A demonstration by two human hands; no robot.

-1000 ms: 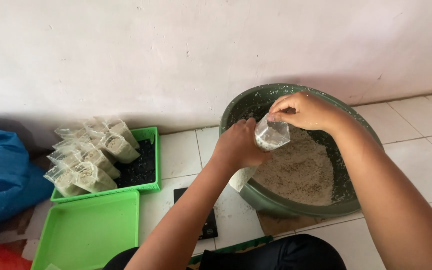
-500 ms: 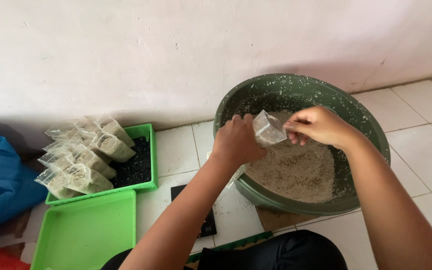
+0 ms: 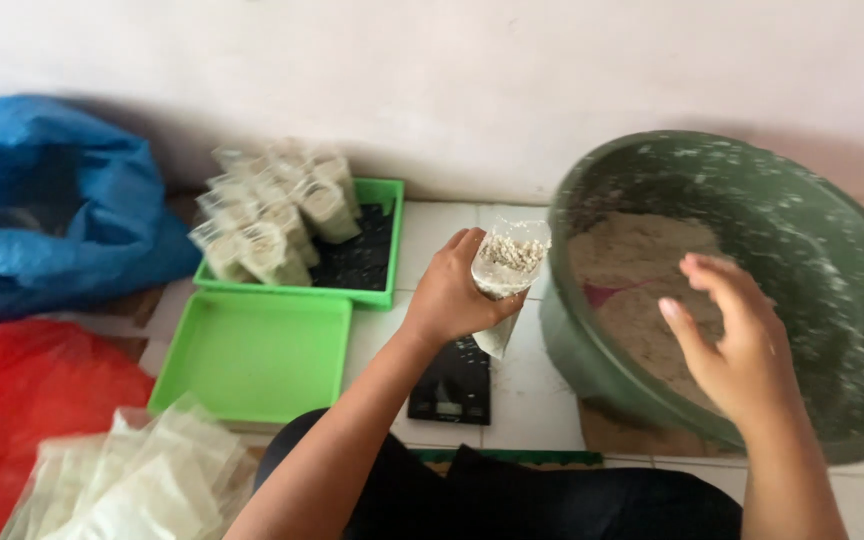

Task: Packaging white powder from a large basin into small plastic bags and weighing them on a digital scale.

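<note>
At centre frame, your left hand point(image 3: 450, 298) gripped a small clear plastic pouch point(image 3: 505, 272), partly filled with pale grainy mix, just above the flat black digital scale point(image 3: 452, 381) on the tiled floor. You looked mid-fill; weighing seemed next, needing a steady upright set-down. Your right hand point(image 3: 737, 345) hung spread and empty over the large round green plastic basin point(image 3: 832, 250) of crumbly powder at right.
</note>
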